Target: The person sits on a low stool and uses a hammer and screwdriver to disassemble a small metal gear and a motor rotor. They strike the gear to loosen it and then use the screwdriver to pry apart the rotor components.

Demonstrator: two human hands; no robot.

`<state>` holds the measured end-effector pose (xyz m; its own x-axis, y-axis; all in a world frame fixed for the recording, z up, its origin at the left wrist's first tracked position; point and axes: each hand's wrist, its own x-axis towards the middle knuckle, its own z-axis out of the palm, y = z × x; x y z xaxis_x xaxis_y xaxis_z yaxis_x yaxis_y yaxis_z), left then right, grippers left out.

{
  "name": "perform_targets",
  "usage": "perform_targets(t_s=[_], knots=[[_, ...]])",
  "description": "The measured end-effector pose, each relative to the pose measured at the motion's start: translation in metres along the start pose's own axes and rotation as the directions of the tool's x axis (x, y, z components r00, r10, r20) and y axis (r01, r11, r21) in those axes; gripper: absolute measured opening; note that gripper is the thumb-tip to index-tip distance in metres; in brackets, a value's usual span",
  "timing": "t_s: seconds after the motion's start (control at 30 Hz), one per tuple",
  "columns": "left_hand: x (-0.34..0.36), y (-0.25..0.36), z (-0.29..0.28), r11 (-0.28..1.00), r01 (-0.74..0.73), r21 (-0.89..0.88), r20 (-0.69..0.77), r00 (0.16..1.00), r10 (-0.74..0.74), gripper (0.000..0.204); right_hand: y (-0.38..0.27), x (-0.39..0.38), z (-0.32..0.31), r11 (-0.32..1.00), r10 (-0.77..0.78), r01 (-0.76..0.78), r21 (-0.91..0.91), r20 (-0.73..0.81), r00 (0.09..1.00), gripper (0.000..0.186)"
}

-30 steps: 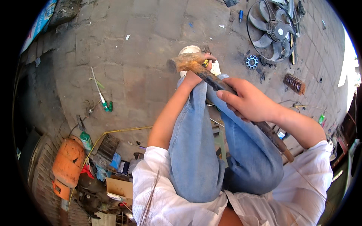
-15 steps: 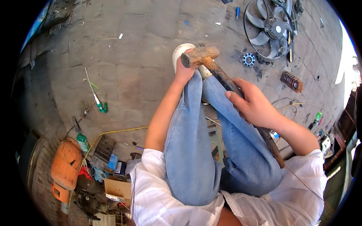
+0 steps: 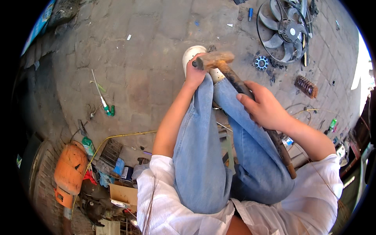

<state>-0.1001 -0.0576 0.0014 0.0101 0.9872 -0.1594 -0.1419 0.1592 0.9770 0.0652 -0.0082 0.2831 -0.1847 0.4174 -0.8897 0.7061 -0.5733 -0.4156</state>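
My right hand (image 3: 266,106) is wrapped round the dark handle of a hammer (image 3: 235,80), which slants across my right leg with its end near my elbow. The worn, rust-brown hammer head lies over my left hand (image 3: 195,75), in front of the white shoe (image 3: 192,53). My left fingers look closed. A small dark end shows at them beside the hammer head, but the head hides most of what they hold. Blue jeans (image 3: 197,156) cover my bent legs between the two arms.
At the far right lie a fan (image 3: 288,31), a blue-grey ring (image 3: 261,63) and a coil spring (image 3: 306,86). To the left are a green-handled tool (image 3: 103,98), an orange gas cylinder (image 3: 71,164), a wire basket (image 3: 107,155) and a cardboard box (image 3: 123,194). A yellow hose (image 3: 129,134) crosses the floor.
The hammer head stays over my left hand, slightly lower and blurred by motion. My right hand keeps its hold on the handle. The whole view has shifted slightly.
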Motion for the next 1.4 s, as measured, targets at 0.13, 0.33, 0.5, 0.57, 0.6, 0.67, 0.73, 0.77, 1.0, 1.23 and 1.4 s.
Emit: perform_targets(t_s=[0.13,0.33,0.5,0.57,0.6,0.67,0.73,0.77,1.0,1.23,1.4], knots=[[-0.001,0.026,0.003,0.998,0.065,0.014,0.053,0.996,-0.065,0.028,0.025,-0.024,-0.009,0.989,-0.145,0.142,-0.042,-0.074,0.987,0.033],[0.012,0.05,0.003,0.989,-0.097,0.109,0.165,0.983,0.078,0.014,-0.009,-0.027,-0.001,0.955,-0.289,0.295,-0.006,0.183,0.94,0.032],[0.008,0.041,0.003,0.996,-0.041,0.075,0.089,0.995,0.034,0.014,-0.02,-0.025,0.002,0.945,-0.323,0.325,0.046,0.304,0.896,0.032],[0.006,0.038,0.003,0.996,-0.029,0.079,0.089,0.996,0.022,0.014,-0.019,-0.023,0.001,0.956,-0.281,0.293,0.013,0.328,0.902,0.035],[0.007,0.036,0.001,0.996,-0.026,0.083,0.086,0.996,0.018,0.014,-0.02,-0.023,0.0,0.96,-0.263,0.281,-0.005,0.341,0.903,0.038],[0.008,0.035,0.002,0.998,0.01,0.058,0.088,0.996,-0.015,0.014,-0.018,-0.022,0.001,0.942,-0.32,0.337,-0.011,0.281,0.905,0.032],[0.009,0.038,0.003,0.994,0.113,0.003,0.089,0.99,-0.113,0.015,-0.015,-0.021,0.001,0.932,-0.348,0.363,-0.017,0.247,0.904,0.03],[0.009,0.037,0.003,0.994,0.107,0.021,0.088,0.99,-0.109,0.015,-0.015,-0.02,0.002,0.93,-0.351,0.366,-0.017,0.247,0.903,0.03],[0.012,0.038,0.004,0.988,0.152,-0.031,0.026,0.988,-0.151,0.014,-0.044,-0.017,0.014,0.921,-0.376,0.385,0.051,0.362,0.853,0.027],[0.01,0.038,0.004,0.986,0.138,-0.099,0.011,0.99,-0.137,0.014,-0.046,-0.016,0.016,0.941,-0.331,0.334,0.057,0.366,0.869,0.028],[0.012,0.039,0.002,0.988,0.126,-0.09,0.026,0.992,-0.124,0.014,-0.044,-0.014,0.019,0.933,-0.343,0.359,0.012,0.328,0.88,0.028]])
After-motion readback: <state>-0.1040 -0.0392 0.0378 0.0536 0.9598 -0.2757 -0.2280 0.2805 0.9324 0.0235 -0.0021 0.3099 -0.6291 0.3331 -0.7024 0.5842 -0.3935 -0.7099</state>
